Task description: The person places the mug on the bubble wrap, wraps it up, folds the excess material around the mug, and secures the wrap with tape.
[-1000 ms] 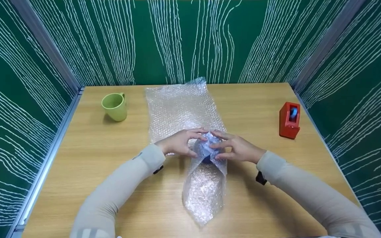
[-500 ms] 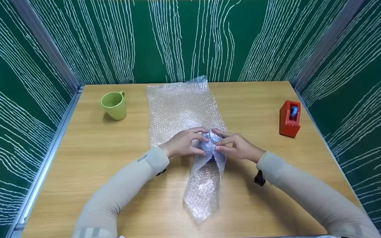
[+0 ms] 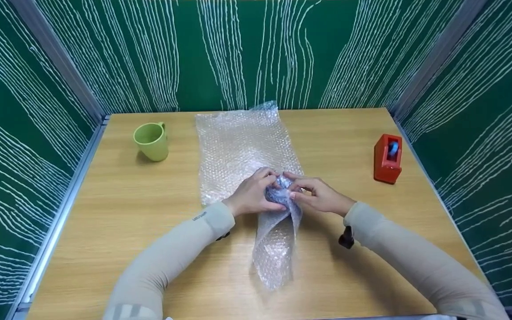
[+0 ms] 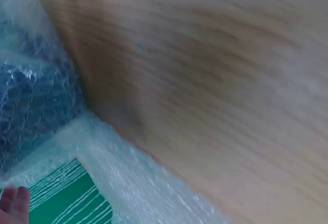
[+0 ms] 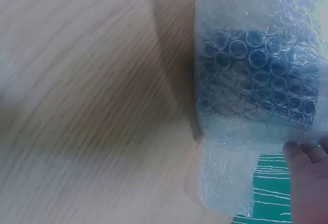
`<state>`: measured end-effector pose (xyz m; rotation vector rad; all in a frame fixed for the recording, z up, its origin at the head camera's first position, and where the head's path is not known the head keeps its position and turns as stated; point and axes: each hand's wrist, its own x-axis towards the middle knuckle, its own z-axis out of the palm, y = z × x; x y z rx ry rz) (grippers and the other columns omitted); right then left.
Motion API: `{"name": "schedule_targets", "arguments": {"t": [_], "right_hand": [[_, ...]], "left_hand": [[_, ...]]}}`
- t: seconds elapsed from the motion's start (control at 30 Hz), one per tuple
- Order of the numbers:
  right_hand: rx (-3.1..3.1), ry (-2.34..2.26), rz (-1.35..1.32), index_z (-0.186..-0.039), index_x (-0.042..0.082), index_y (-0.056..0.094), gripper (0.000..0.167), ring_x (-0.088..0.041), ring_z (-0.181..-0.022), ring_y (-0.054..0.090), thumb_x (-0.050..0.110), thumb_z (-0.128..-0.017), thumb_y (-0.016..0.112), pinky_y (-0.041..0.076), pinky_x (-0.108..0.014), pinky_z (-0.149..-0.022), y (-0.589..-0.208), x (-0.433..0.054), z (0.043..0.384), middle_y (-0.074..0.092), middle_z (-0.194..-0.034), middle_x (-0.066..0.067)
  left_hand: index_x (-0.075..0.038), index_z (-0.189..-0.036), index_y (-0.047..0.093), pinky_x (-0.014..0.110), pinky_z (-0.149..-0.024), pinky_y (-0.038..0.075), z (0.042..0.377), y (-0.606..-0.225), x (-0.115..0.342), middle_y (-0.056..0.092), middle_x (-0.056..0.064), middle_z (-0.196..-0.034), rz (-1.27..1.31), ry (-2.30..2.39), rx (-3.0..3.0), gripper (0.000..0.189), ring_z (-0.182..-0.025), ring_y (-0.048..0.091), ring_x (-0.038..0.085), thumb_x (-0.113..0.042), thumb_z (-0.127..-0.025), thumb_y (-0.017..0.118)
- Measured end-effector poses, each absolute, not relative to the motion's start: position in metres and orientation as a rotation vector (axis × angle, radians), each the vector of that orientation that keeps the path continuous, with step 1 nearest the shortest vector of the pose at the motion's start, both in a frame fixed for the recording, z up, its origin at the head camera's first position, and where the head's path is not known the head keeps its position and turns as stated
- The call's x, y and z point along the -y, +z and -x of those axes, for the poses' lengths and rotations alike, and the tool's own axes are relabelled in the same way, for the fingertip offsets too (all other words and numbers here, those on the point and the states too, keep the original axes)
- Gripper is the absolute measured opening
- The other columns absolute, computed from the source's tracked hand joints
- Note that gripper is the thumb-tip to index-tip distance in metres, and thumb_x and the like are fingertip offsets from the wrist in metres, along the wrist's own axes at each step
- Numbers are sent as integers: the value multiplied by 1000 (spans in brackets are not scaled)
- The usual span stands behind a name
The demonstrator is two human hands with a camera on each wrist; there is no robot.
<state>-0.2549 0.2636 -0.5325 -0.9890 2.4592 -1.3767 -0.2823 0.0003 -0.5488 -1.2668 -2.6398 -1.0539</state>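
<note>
A sheet of bubble wrap [image 3: 247, 142] runs from the back of the table toward the front, its near part folded up around a dark blue object. Through the bubbles this blue object [image 5: 259, 75] shows in the right wrist view, but its kind is hidden. My left hand [image 3: 252, 194] curls round the left side of the wrapped bundle, thumb toward me. With thumb and fingers, my right hand [image 3: 320, 194] pinches the wrap at the bundle's upper right. A loose tail of wrap [image 3: 274, 262] hangs toward the front.
To the left stands a green mug [image 3: 151, 142] with its handle at the back right. A red tape dispenser [image 3: 388, 159] sits near the table's right edge. Green panels with white lines enclose the wooden table [image 3: 149, 191] at the back and sides.
Both hands have drawn the wrap's edges closer together over the blue object, which is now covered from above. My left hand has moved slightly right, and the front tail has narrowed.
</note>
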Motion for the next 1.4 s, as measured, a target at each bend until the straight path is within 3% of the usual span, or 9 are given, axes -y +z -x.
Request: {"name": "schedule_targets", "arguments": {"t": [0.13, 0.3, 0.57, 0.77, 0.93, 1.07, 1.23, 1.4], "right_hand": [[-2465, -1336, 1036, -111, 8, 80, 10, -51, -158, 37, 8, -102, 74, 28, -66, -130, -531, -261, 255, 42, -166, -32], [-2506, -1293, 1045, -117, 5, 82, 22, -55, -156, 39, 10, -96, 82, 29, -72, -127, -531, -256, 253, 41, -167, -33], [-2688, -1251, 964, -101, 3, 78, 12, -54, -149, 49, 13, -104, 73, 41, -69, -123, -536, -243, 249, 51, -162, -29], [-2862, -1256, 1004, -98, 5, 74, 8, -48, -138, 63, 11, -103, 74, 57, -60, -106, -547, -239, 247, 62, -153, -25], [-2943, -1291, 1084, -99, 5, 76, 2, -47, -132, 68, 5, -98, 78, 56, -59, -110, -552, -239, 246, 67, -145, -26], [-2975, -1331, 1079, -98, 4, 77, 3, -47, -131, 68, 4, -97, 80, 54, -59, -113, -555, -238, 246, 69, -143, -26], [-2968, -1441, 1029, -96, 4, 76, 7, -48, -130, 69, 4, -94, 83, 53, -60, -114, -559, -237, 246, 72, -140, -25], [-2859, -1649, 894, -102, -1, 69, 19, -45, -129, 70, 1, -91, 85, 53, -50, -117, -562, -236, 248, 75, -135, -22]], "left_hand": [[-7, -111, 71, 36, -105, 60, 280, -551, -3, 62, 9, -136, 1231, -1015, 2641, 53, -125, 62, 25, -41, -79, 97], [-5, -107, 70, 37, -102, 61, 280, -554, -5, 63, 13, -132, 1224, -1001, 2602, 50, -124, 60, 27, -36, -77, 96], [-6, -104, 69, 38, -98, 61, 279, -554, -5, 63, 12, -128, 1223, -932, 2578, 48, -120, 60, 27, -36, -75, 94], [-5, -103, 69, 40, -111, 55, 284, -553, -1, 62, 14, -135, 1314, -958, 2580, 47, -129, 58, 30, -36, -78, 94], [-6, -106, 74, 42, -119, 49, 289, -547, 4, 63, 13, -141, 1400, -1033, 2597, 35, -135, 56, 30, -33, -87, 83], [-8, -109, 75, 43, -114, 52, 290, -543, 4, 64, 11, -137, 1386, -1044, 2635, 35, -130, 58, 28, -40, -94, 77], [-9, -121, 70, 40, -110, 54, 288, -541, 1, 63, 11, -132, 1363, -1044, 2651, 53, -124, 59, 26, -46, -88, 89], [-7, -131, 67, 42, -122, 48, 287, -542, 1, 63, 14, -143, 1388, -1088, 2597, 61, -136, 59, 30, -40, -87, 92]]}}
